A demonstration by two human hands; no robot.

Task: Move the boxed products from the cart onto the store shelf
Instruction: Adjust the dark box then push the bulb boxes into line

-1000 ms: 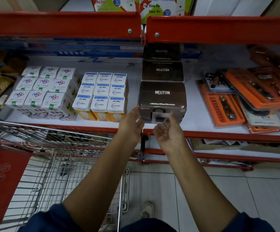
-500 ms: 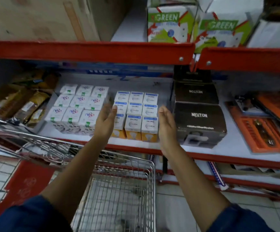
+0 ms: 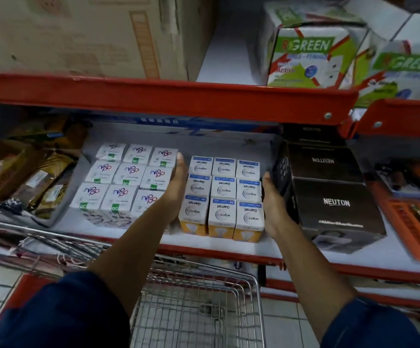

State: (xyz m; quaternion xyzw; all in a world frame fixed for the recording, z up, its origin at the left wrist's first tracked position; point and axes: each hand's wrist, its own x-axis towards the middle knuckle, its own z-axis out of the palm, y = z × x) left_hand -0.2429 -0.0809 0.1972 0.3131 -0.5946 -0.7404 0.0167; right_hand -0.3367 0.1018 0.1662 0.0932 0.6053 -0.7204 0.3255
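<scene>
A block of white and blue Wipro Garnet bulb boxes [image 3: 222, 194] stands on the white shelf [image 3: 198, 242]. My left hand [image 3: 177, 182] lies flat against the block's left side, fingers straight. My right hand [image 3: 272, 199] lies flat along its right side, between the block and the dark Neuton boxes [image 3: 334, 202]. Neither hand holds anything. To the left stands a second block of white boxes with purple logos [image 3: 126, 182]. The wire cart [image 3: 193, 305] is below my arms; what I see of its basket holds no boxes.
Orange tool packs [image 3: 414, 217] lie at the shelf's right end and brown packets [image 3: 35, 177] at its left. A red shelf rail [image 3: 166, 94] runs above, carrying a large cardboard carton [image 3: 83, 33] and green and white boxes [image 3: 309, 56]. Tiled floor lies below.
My hands left the front Neuton box and moved left to both sides of the Wipro box block. The view shifted left and up.
</scene>
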